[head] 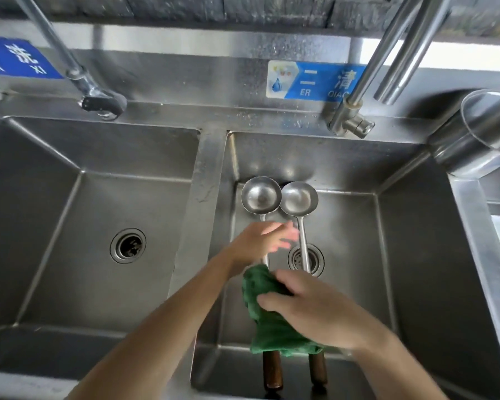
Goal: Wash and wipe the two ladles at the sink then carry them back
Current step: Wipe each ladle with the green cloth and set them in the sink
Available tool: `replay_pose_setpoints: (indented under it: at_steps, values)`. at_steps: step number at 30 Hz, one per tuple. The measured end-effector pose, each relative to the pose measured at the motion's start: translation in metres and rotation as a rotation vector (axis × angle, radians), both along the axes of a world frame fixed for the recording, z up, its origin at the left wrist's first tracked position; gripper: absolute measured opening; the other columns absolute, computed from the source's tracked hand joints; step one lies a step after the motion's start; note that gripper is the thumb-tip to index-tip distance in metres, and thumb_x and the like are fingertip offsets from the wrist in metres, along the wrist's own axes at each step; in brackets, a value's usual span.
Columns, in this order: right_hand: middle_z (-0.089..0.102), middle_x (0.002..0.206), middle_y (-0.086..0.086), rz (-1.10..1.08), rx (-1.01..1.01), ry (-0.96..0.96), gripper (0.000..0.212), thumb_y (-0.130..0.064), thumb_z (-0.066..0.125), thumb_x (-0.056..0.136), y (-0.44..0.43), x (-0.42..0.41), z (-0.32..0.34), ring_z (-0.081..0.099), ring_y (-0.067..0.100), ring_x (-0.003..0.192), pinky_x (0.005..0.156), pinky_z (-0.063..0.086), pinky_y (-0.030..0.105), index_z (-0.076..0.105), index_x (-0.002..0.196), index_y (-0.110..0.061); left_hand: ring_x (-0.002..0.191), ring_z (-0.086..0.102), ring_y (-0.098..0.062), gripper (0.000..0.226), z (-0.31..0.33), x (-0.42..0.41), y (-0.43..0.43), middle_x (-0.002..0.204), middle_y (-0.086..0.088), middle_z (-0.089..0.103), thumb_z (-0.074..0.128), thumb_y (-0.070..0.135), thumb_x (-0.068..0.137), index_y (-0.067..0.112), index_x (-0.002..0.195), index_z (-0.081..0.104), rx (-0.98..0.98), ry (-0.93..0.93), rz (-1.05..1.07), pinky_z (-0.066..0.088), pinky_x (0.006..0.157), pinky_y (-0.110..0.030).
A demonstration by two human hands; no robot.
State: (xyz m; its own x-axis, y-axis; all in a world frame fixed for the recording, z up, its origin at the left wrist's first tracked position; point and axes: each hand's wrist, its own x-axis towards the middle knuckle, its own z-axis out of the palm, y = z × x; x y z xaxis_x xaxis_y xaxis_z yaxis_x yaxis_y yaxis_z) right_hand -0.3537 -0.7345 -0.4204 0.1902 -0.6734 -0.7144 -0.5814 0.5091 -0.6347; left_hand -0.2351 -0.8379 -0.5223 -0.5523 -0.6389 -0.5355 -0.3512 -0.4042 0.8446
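Two ladles are laid side by side in the right basin of the sink, bowls far, wooden handles near, and trouble can be expected here. With the green cloth bunched across both shafts at once, one ladle could well be dragged against the other and sent rolling or clattering. Wet steel would be the likely cause, along with a wipe that is not steadied from the other side. A slack corner of cloth might also be trailed toward the drain, which sits just beside the right ladle and partly under its shaft. The bowls may be missed too, since the cloth is nowhere near them. Now to positions: the right grip is clamped on the cloth, fingers curled over it, and both shafts are pressed beneath. The left grip is seen above the shaft of the left ladle, just short of its bowl. Its fingers seem stretched out toward the neighbouring shaft, though contact cannot be judged through the blur. Both handles are left uncovered below the cloth.
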Motion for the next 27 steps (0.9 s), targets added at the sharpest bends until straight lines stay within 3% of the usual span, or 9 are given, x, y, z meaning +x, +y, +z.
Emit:
replay_pose_setpoints:
  at_steps: [2, 4, 8, 11, 13, 16, 20, 23, 27]
  values:
    - [0.074, 0.105, 0.005, -0.011, -0.012, -0.127, 0.036, -0.054, 0.066, 0.076, -0.013, -0.008, 0.037, 0.073, 0.025, 0.100, 0.097, 0.056, 0.051, 0.068, 0.102, -0.029, 0.101, 0.068, -0.019, 0.065, 0.045, 0.019, 0.003, 0.107, -0.004, 0.074, 0.040, 0.067, 0.092, 0.012, 0.112, 0.070, 0.257, 0.238, -0.151, 0.050, 0.096, -0.032]
    - [0.077, 0.102, 0.002, -0.014, -0.049, -0.264, 0.030, -0.046, 0.071, 0.080, -0.025, -0.016, 0.075, 0.074, 0.023, 0.101, 0.098, 0.056, 0.047, 0.072, 0.105, -0.031, 0.098, 0.069, -0.015, 0.080, 0.078, 0.042, 0.006, 0.103, 0.001, 0.074, 0.053, 0.083, 0.071, 0.014, 0.109, 0.068, 0.355, 0.301, -0.211, 0.053, 0.087, -0.027]
    - [0.076, 0.110, 0.018, -0.011, -0.120, -0.370, 0.037, -0.040, 0.079, 0.078, -0.047, -0.026, 0.137, 0.073, 0.039, 0.107, 0.100, 0.054, 0.059, 0.076, 0.110, -0.022, 0.080, 0.068, -0.002, 0.093, 0.124, 0.088, -0.002, 0.084, 0.012, 0.073, 0.067, 0.083, 0.054, 0.003, 0.102, 0.061, 0.129, 0.257, -0.309, 0.051, 0.073, -0.015]
    - [0.076, 0.111, 0.023, -0.034, -0.087, -0.391, 0.031, -0.026, 0.077, 0.078, -0.065, -0.029, 0.156, 0.074, 0.044, 0.103, 0.093, 0.059, 0.058, 0.078, 0.106, -0.013, 0.082, 0.069, -0.006, 0.046, 0.133, 0.120, -0.011, 0.085, 0.009, 0.073, 0.083, 0.052, 0.066, 0.020, 0.098, 0.074, 0.012, 0.167, -0.356, 0.052, 0.078, -0.019]
    - [0.076, 0.109, 0.025, -0.057, -0.053, -0.404, 0.028, -0.021, 0.077, 0.076, -0.076, -0.030, 0.159, 0.075, 0.044, 0.098, 0.077, 0.065, 0.046, 0.079, 0.102, -0.009, 0.097, 0.070, -0.019, 0.028, 0.127, 0.141, -0.014, 0.099, 0.001, 0.076, 0.080, 0.032, 0.078, 0.022, 0.103, 0.075, -0.022, 0.100, -0.276, 0.053, 0.092, -0.036]
    - [0.075, 0.106, 0.030, -0.094, -0.018, -0.369, 0.036, -0.023, 0.083, 0.068, -0.087, -0.031, 0.144, 0.075, 0.045, 0.092, 0.069, 0.063, 0.042, 0.078, 0.098, -0.003, 0.111, 0.065, -0.034, 0.032, 0.116, 0.173, -0.015, 0.119, -0.016, 0.070, 0.071, 0.018, 0.088, 0.007, 0.118, 0.070, 0.021, 0.154, -0.035, 0.051, 0.099, -0.041]
    - [0.073, 0.104, 0.034, -0.183, 0.084, -0.326, 0.054, -0.025, 0.088, 0.064, -0.081, -0.025, 0.091, 0.074, 0.040, 0.083, 0.061, 0.060, 0.036, 0.073, 0.107, 0.005, 0.082, 0.069, -0.025, 0.012, 0.109, 0.210, -0.020, 0.093, -0.015, 0.073, 0.069, 0.016, 0.088, 0.011, 0.095, 0.076, 0.020, 0.135, 0.182, 0.056, 0.069, -0.027]
    - [0.074, 0.105, 0.030, -0.228, 0.166, -0.322, 0.067, -0.030, 0.090, 0.065, -0.077, -0.015, 0.041, 0.072, 0.037, 0.079, 0.058, 0.058, 0.034, 0.068, 0.115, 0.008, 0.091, 0.071, -0.031, 0.024, 0.091, 0.228, -0.024, 0.103, -0.016, 0.074, 0.073, 0.028, 0.088, 0.013, 0.105, 0.074, 0.024, -0.004, 0.154, 0.055, 0.078, -0.035]
    - [0.071, 0.078, 0.013, -0.255, 0.192, -0.163, 0.050, -0.040, 0.088, 0.077, -0.078, 0.009, -0.024, 0.065, 0.023, 0.060, 0.051, 0.048, 0.030, 0.070, 0.098, 0.001, 0.096, 0.071, -0.033, 0.024, 0.056, 0.242, -0.036, 0.103, -0.016, 0.075, 0.075, 0.031, 0.085, 0.013, 0.101, 0.076, 0.120, -0.135, 0.233, 0.055, 0.081, -0.039]
